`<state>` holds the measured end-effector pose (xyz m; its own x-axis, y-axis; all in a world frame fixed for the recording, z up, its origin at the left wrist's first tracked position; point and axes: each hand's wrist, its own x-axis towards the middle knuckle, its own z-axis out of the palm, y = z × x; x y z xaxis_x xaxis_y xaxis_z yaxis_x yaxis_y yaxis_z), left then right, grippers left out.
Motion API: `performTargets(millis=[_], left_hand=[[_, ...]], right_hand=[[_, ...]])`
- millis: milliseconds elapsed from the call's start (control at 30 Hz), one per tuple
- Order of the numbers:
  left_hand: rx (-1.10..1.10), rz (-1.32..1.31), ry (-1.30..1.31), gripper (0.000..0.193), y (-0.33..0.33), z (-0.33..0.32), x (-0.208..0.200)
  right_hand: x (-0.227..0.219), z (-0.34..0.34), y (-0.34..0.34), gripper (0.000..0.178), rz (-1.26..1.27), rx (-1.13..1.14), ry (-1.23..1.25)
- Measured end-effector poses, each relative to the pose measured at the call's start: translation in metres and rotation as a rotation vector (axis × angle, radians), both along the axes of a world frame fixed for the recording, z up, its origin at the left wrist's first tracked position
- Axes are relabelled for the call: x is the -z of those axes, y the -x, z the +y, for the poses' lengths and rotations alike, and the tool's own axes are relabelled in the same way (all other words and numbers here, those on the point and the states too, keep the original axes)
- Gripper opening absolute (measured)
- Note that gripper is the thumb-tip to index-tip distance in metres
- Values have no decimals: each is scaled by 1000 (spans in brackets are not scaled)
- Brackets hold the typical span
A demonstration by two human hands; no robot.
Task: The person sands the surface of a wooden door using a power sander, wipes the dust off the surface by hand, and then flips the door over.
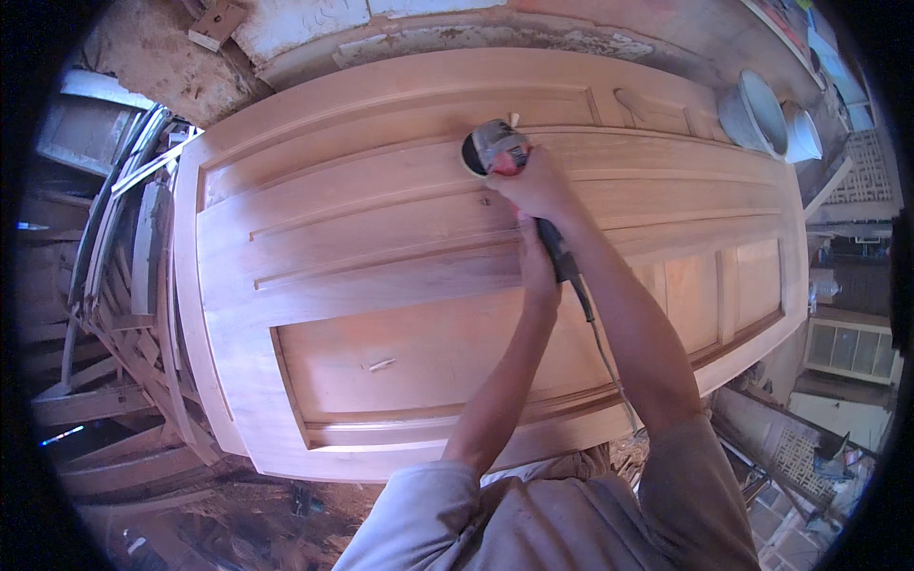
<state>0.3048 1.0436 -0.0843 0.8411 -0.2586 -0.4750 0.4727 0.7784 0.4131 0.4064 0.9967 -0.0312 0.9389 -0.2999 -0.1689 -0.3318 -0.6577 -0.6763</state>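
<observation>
From afar I'm holding the red-and-grey power sander (499,147) over the far half of the panelled door (409,285), the right hand's (545,188) fingers wrapping its body, the left hand's (538,259) gripping its dark handle (558,249); near the door's far right corner a grey bucket (739,126) and a smaller pale bucket (805,135) are sitting, contents I'm not making out

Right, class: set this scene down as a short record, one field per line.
Tool: grinder, over the door
Right hand: gripping the grinder near its head
Left hand: on its black handle
Work: panelled door, lying flat
Cord: runs from the handle toward the person
Left side: piled wood
Far right: two pale buckets by the door's corner
</observation>
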Motion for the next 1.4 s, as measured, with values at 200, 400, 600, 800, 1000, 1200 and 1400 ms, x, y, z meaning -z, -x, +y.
performTargets(millis=[200, 400, 600, 800, 1000, 1200, 1400], left_hand=[[-132, -10, -12, 69, -13, 48, -6], [-57, 33, 7, 62, 0, 13, -8], [9, -33, 72, 60, 20, -60, -6], [86, -26, 24, 58, 43, -151, -9], [93, -42, -42, 60, 67, -249, -2], [319, -41, -115, 57, 84, -345, 5], [424, -78, -148, 59, 96, -423, -12]], right_hand=[[-15, 62, -16, 52, 88, -31, 40], [-16, 22, 0, 55, 86, 13, -48], [-21, -58, 21, 55, 93, 33, -74], [-12, -159, 47, 53, 60, 137, 28], [-34, -247, 74, 46, 63, 184, 44], [-14, -360, 93, 47, -4, 248, -20], [-17, -459, 114, 49, 113, 304, 27]])
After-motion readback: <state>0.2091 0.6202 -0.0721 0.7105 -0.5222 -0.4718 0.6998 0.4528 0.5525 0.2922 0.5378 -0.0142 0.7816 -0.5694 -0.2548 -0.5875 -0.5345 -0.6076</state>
